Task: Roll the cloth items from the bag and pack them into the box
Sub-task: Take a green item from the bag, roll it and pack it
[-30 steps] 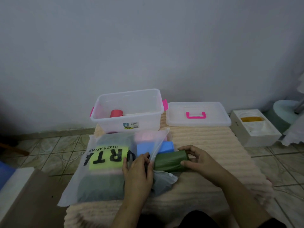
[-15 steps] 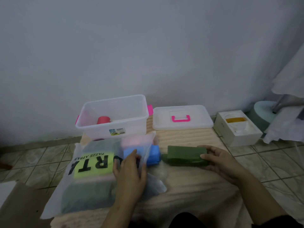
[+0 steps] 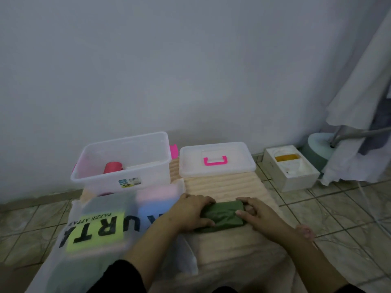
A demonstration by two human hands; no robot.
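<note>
Both hands on green cloth, folded into a compact bundle, lying on peach ribbed mat approx centre frame. Left hand grips the bundle's left end, fingers curled over top edge, thumb at near side. Right hand holds the right end, fingers curled round the far edge, thumb laid on top of the fabric. So both grips closed round the cloth, not spread.

Bag, translucent plastic w/ black lettering + yellow-green patch, lies left of the cloth, partly under the left forearm; more folded items show through it: pink, blue, dark grey-green. Blurred, detail unclear.

Box, clear plastic w/ pink side latches, stands behind the bag near the wall, open; red roll inside at left-centre, something pale beside it, can't tell what. Lid w/ pink handle lies flat just right of box.

Rt side on tiled floor: white foam block, hanging white fabric.
</note>
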